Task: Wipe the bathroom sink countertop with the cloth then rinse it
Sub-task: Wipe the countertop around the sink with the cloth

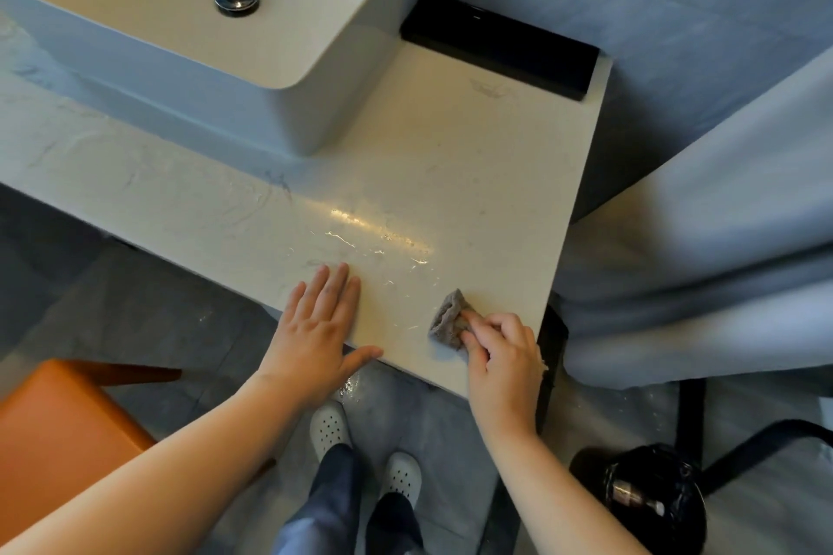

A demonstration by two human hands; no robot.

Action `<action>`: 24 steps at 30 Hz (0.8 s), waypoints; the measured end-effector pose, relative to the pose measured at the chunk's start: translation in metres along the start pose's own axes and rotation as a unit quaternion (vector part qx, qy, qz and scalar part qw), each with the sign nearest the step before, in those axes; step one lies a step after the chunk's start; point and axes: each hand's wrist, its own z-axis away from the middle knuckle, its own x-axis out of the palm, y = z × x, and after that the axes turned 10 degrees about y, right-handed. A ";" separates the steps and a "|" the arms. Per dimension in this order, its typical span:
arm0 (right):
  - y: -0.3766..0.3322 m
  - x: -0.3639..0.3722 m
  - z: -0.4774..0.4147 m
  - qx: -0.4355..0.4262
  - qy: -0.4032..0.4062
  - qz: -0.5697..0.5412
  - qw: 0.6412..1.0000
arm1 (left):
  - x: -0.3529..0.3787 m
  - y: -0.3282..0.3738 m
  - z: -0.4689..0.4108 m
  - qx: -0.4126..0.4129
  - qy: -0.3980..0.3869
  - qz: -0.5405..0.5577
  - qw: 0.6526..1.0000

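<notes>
One cloth (447,319) pinched in my right hand (505,356) fingers on the one counter (450,176); left hand (320,324) fingers flat, together.

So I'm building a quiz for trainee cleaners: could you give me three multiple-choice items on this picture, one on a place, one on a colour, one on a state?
1. Where on the countertop is the cloth?
A. at the back left
B. near the front right corner
C. in the centre, against the back edge

2. What colour is the seat of the stool?
A. orange
B. green
C. white

3. How is the left hand?
A. clenched in a fist
B. gripping the cloth
C. flat, fingers straight, on the countertop

Answers:
1 B, the right hand pinches it by that corner.
2 A, the seat at lower left is plainly orange.
3 C, it lies palm down at the front edge.
</notes>
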 end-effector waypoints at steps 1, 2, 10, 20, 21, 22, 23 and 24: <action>-0.001 -0.001 0.004 -0.004 -0.004 -0.004 1.000 | -0.001 0.001 0.000 0.000 -0.001 -0.005 1.000; -0.001 -0.002 0.007 -0.008 -0.009 -0.008 1.000 | -0.001 0.001 0.000 0.000 -0.001 -0.009 1.000; -0.007 -0.015 0.035 -0.014 -0.057 -0.025 0.998 | -0.004 0.003 -0.001 -0.003 -0.010 -0.018 1.000; -0.015 -0.016 -0.059 0.003 -0.006 -0.065 0.998 | -0.011 -0.004 -0.005 0.018 0.000 -0.010 1.000; -0.015 -0.012 -0.074 0.004 -0.004 -0.060 0.998 | -0.013 -0.007 -0.008 0.023 -0.002 -0.009 1.000; -0.015 -0.007 -0.088 0.004 -0.006 -0.052 0.999 | -0.015 -0.011 -0.009 0.029 -0.007 -0.005 1.000; -0.014 -0.001 -0.101 0.005 -0.010 -0.042 0.999 | -0.017 -0.015 -0.011 0.036 -0.013 0.002 0.999; -0.013 0.004 -0.113 0.006 -0.017 -0.034 0.999 | -0.019 -0.019 -0.011 0.044 -0.017 0.012 0.999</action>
